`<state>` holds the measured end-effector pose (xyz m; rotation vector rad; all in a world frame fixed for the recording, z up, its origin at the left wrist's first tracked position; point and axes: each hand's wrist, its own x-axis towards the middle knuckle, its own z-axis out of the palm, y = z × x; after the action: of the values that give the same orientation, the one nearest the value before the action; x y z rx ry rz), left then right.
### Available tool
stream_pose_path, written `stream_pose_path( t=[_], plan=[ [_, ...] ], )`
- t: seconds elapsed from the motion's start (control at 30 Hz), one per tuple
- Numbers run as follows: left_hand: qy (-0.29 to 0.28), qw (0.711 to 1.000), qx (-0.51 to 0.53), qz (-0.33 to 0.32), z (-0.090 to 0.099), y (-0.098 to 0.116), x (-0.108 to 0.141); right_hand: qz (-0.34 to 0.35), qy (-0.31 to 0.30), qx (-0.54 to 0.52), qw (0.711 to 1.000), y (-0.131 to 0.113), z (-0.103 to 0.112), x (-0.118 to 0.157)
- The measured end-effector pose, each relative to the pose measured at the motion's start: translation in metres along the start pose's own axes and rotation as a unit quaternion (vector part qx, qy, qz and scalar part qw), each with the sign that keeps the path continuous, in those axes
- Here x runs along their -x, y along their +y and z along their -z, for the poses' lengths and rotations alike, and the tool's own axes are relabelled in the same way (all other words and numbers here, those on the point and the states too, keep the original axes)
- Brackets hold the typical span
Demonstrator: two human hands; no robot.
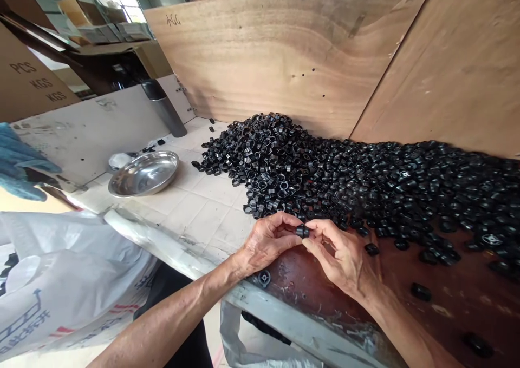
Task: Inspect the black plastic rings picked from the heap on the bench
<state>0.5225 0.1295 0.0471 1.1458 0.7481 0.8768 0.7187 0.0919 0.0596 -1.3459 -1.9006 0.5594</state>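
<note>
Black fitting [302,231], axis roughly sideways, pinched by left hand [264,242], right hand [340,255]

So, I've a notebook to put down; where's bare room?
The white tiles between the shallow metal bowl and the black ring heap lie bare. It's crowded rightward from that heap along the plywood panel, with black plastic pieces massed there.

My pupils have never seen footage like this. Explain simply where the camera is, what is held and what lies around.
There is no machine: a person works bare-handed, filmed by a camera worn on the head, looking forward and down. The left hand and right hand pinch a small black part between their fingertips. On the table beyond lies a large heap of black pieces, many ring-shaped, spreading to the right. Farther left are a metal bowl and a dark bottle.
</note>
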Motion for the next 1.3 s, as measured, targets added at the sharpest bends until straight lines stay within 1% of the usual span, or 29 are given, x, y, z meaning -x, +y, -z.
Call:
stream_pose_path(
  t=[0.1,0.17,0.3,0.4,0.47,0.57,0.63,0.7,0.77,0.87,0.93,1.0,1.07,1.13,1.2,1.3],
  plan=[
    [-0.002,0.999,-0.038,-0.022,0.002,-0.001,0.000,0.005,-0.014,-0.023,1.000,0.003,0.000,0.002],
    [-0.007,0.994,-0.093,-0.053,0.004,0.000,0.000,-0.009,-0.029,-0.016,0.999,0.006,0.001,0.003],
    [-0.024,0.969,-0.203,-0.136,0.006,0.002,0.003,-0.030,-0.061,0.019,0.997,0.006,0.001,0.002],
    [-0.044,0.956,-0.234,-0.172,0.006,0.002,0.003,-0.047,-0.062,0.019,0.997,0.005,-0.002,0.001],
    [-0.047,0.959,-0.230,-0.161,0.005,0.002,0.003,-0.056,-0.045,0.014,0.997,0.004,-0.005,0.000],
    [-0.024,0.981,-0.166,-0.099,0.001,0.002,0.002,-0.060,0.005,-0.010,0.998,0.000,-0.004,0.001],
    [0.003,0.992,-0.111,-0.058,-0.002,0.002,0.002,-0.034,0.023,-0.031,0.999,-0.003,-0.001,0.001],
    [0.019,0.997,-0.068,-0.033,-0.004,0.003,0.003,0.006,0.021,-0.035,0.999,-0.003,0.000,0.002],
    [0.013,0.998,-0.057,-0.033,-0.004,0.004,0.003,0.020,0.014,-0.020,0.999,0.000,-0.001,0.002],
    [-0.013,0.995,-0.083,-0.053,-0.004,0.004,0.003,-0.006,0.006,0.023,1.000,0.008,-0.005,0.001],
    [-0.020,0.994,-0.091,-0.051,-0.004,0.003,0.003,-0.014,0.006,0.043,0.999,0.010,-0.007,0.001],
    [-0.014,0.995,-0.087,-0.043,-0.004,0.002,0.003,-0.026,0.009,0.035,0.999,0.007,-0.006,0.001],
    [0.005,0.996,-0.084,-0.040,-0.003,0.001,0.002,-0.035,0.003,0.012,0.999,0.003,-0.002,0.001],
    [0.014,0.996,-0.081,-0.042,-0.003,0.001,0.002,-0.026,-0.010,-0.002,1.000,0.001,0.000,0.003],
    [0.004,0.995,-0.092,-0.046,-0.002,0.001,0.002,-0.023,-0.017,0.002,1.000,0.003,0.001,0.003],
    [-0.011,0.991,-0.127,-0.052,-0.002,0.003,0.003,-0.046,-0.017,0.017,0.999,0.005,0.000,0.003]
  ],
)
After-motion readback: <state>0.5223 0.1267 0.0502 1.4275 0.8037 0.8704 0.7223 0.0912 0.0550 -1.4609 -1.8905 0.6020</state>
